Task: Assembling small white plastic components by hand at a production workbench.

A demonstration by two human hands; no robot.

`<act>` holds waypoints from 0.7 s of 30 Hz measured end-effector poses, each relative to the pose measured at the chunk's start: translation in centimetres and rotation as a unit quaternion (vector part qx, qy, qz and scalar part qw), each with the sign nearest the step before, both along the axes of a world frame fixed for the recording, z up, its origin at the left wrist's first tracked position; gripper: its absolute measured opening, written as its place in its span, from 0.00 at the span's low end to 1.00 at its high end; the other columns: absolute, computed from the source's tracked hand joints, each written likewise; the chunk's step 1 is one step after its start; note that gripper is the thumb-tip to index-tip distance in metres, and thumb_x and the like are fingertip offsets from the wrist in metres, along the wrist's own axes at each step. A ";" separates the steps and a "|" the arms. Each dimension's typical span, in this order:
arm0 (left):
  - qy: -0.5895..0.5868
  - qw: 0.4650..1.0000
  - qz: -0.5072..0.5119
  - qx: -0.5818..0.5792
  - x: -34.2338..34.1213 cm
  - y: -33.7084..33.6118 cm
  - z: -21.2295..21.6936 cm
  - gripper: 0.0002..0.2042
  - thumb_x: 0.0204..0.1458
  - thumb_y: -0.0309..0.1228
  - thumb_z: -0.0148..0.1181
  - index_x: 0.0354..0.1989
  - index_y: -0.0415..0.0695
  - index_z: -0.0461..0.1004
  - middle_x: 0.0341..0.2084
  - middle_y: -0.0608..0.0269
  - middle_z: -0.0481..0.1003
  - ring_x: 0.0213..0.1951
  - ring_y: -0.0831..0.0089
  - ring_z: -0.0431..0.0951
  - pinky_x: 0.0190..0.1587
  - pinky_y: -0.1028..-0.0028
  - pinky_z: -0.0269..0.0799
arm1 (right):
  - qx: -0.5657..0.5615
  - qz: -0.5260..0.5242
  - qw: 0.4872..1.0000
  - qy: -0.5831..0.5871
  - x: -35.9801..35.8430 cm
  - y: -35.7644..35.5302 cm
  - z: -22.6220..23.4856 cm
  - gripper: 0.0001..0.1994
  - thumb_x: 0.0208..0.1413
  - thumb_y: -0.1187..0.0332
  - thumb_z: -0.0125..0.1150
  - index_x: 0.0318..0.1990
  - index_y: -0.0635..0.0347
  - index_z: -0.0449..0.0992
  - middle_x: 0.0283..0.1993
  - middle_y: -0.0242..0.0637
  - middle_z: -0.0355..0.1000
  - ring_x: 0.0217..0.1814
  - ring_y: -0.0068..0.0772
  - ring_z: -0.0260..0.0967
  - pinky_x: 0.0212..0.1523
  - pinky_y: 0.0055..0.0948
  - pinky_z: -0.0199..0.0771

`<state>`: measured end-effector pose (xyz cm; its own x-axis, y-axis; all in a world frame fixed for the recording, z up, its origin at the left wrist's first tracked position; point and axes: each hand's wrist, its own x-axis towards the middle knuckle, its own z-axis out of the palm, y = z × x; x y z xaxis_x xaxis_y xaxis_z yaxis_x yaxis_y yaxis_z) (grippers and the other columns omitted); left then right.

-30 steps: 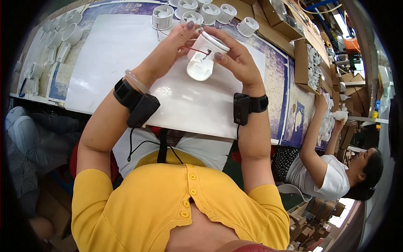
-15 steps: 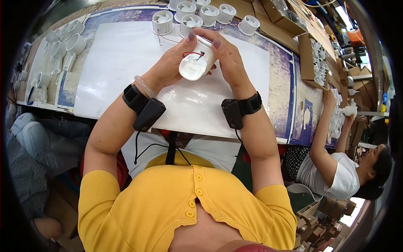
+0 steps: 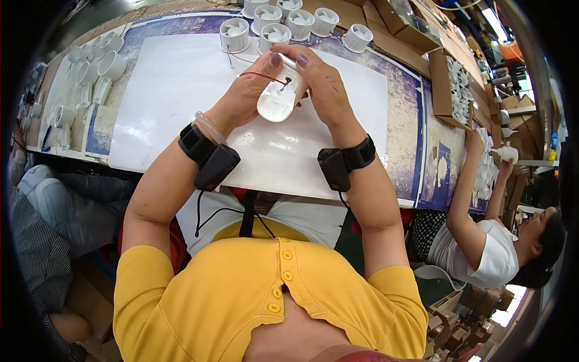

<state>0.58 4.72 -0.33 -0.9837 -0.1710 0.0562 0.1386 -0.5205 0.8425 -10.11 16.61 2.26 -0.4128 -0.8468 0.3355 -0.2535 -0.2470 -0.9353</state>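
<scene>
- Since a second ago, both hands have drawn the white housing [image 3: 279, 100] nearer the chest and lower over the white sheet [image 3: 169, 102]; its rounded end now swings toward us, where before it sat higher, near the row of fan units [image 3: 268, 33].
- We hold the housing clear of the sheet, between both palms, just this side of that row.
- Left hand [image 3: 244, 96] cups the housing's near-left flank, thumb pressed on its upper face beside the red wire [image 3: 260, 75].
- Right hand [image 3: 319, 84] closes on the far-right edge; its fingertips [image 3: 300, 61] pinch the top rim. We cannot tell whether they also nip the wire end.
- Long axis runs from the fingertips down toward the left wrist; the broad rounded end points to our body, the narrow end away to the fans.
- Judgement: for the wire work, keep the left grip steady as the anvil, let only the right fingertips move, and keep the red wire slack, not taut across the thumb.
- A co-worker's arm [image 3: 464, 199] is well off to the right.
</scene>
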 end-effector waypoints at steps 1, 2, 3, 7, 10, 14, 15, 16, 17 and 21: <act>0.000 1.000 0.000 -0.001 0.0 0.0 -0.1 0.30 0.58 0.53 0.43 0.59 0.41 0.58 0.45 0.52 0.72 0.43 0.60 0.78 0.45 0.62 0.77 | -0.001 0.000 1.000 0.000 0.0 0.0 0.0 0.21 0.62 0.58 0.38 0.54 0.60 0.71 0.45 0.29 0.71 0.30 0.13 0.63 0.26 0.14 0.61; -0.002 1.000 -0.001 0.001 0.0 0.0 -0.2 0.30 0.58 0.53 0.42 0.59 0.41 0.58 0.45 0.52 0.72 0.43 0.60 0.78 0.45 0.62 0.77 | 0.003 0.001 1.000 0.004 -0.1 0.1 0.1 0.21 0.62 0.58 0.38 0.54 0.61 0.71 0.45 0.29 0.71 0.31 0.13 0.63 0.26 0.14 0.61; -0.003 1.000 -0.001 0.003 0.0 0.0 -0.2 0.30 0.58 0.53 0.42 0.59 0.41 0.58 0.45 0.52 0.72 0.43 0.60 0.78 0.45 0.62 0.77 | 0.006 0.002 1.000 0.007 -0.1 0.1 0.1 0.21 0.62 0.58 0.38 0.53 0.61 0.71 0.46 0.30 0.71 0.31 0.13 0.63 0.27 0.14 0.62; 0.001 1.000 0.004 -0.024 0.0 0.2 0.0 0.30 0.58 0.54 0.42 0.59 0.41 0.58 0.45 0.53 0.72 0.43 0.62 0.78 0.45 0.62 0.77 | 0.007 0.013 1.000 -0.018 -0.1 0.3 0.6 0.18 0.61 0.64 0.41 0.51 0.61 0.73 0.50 0.34 0.70 0.46 0.22 0.64 0.43 0.21 0.64; -0.002 0.999 0.003 -0.040 0.0 0.3 0.2 0.30 0.58 0.54 0.41 0.59 0.42 0.57 0.45 0.53 0.72 0.43 0.63 0.78 0.45 0.62 0.77 | -0.002 0.023 0.999 -0.025 -0.2 0.4 0.4 0.17 0.61 0.66 0.42 0.50 0.61 0.74 0.52 0.37 0.69 0.53 0.27 0.64 0.53 0.25 0.64; -0.016 0.999 -0.001 -0.033 -0.2 0.2 0.1 0.29 0.59 0.53 0.41 0.60 0.43 0.56 0.47 0.55 0.71 0.44 0.65 0.77 0.45 0.62 0.77 | -0.016 0.031 0.999 -0.006 -0.8 0.3 0.0 0.15 0.60 0.66 0.45 0.49 0.61 0.74 0.51 0.37 0.70 0.54 0.30 0.64 0.55 0.27 0.62; -0.020 1.000 0.001 -0.021 -0.3 0.2 0.0 0.28 0.60 0.52 0.41 0.61 0.44 0.56 0.48 0.55 0.70 0.45 0.66 0.76 0.45 0.62 0.77 | -0.016 0.028 0.999 -0.003 -0.9 0.3 -0.1 0.14 0.59 0.66 0.47 0.48 0.60 0.75 0.51 0.37 0.70 0.54 0.31 0.64 0.55 0.28 0.61; -0.024 1.000 0.003 -0.010 -0.3 0.2 0.1 0.27 0.60 0.51 0.40 0.61 0.45 0.55 0.49 0.56 0.70 0.46 0.66 0.76 0.45 0.62 0.77 | -0.016 0.025 1.000 0.000 -1.0 0.3 -0.2 0.13 0.58 0.67 0.49 0.47 0.59 0.75 0.51 0.37 0.70 0.54 0.32 0.64 0.56 0.29 0.61; -0.025 1.000 0.003 -0.012 -0.2 0.1 0.3 0.27 0.60 0.51 0.40 0.61 0.45 0.55 0.49 0.56 0.70 0.46 0.66 0.76 0.45 0.62 0.77 | -0.017 0.025 1.000 -0.001 -1.2 0.3 -0.3 0.13 0.58 0.67 0.49 0.47 0.59 0.75 0.51 0.37 0.70 0.54 0.32 0.64 0.56 0.29 0.61; 0.050 0.999 -0.001 -0.014 0.1 -0.3 1.2 0.22 0.63 0.42 0.43 0.62 0.47 0.54 0.50 0.64 0.67 0.50 0.78 0.70 0.52 0.77 0.67 | -0.070 -0.123 0.977 0.159 -2.0 0.8 -0.2 0.09 0.55 0.70 0.53 0.41 0.62 0.75 0.49 0.35 0.69 0.53 0.25 0.64 0.54 0.26 0.62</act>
<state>0.65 4.44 0.85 -0.9733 -0.1664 0.1584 0.2215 -0.4972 0.8389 -12.07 17.38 2.07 -0.4538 -0.6717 0.5855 -0.5932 -0.2626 -0.7610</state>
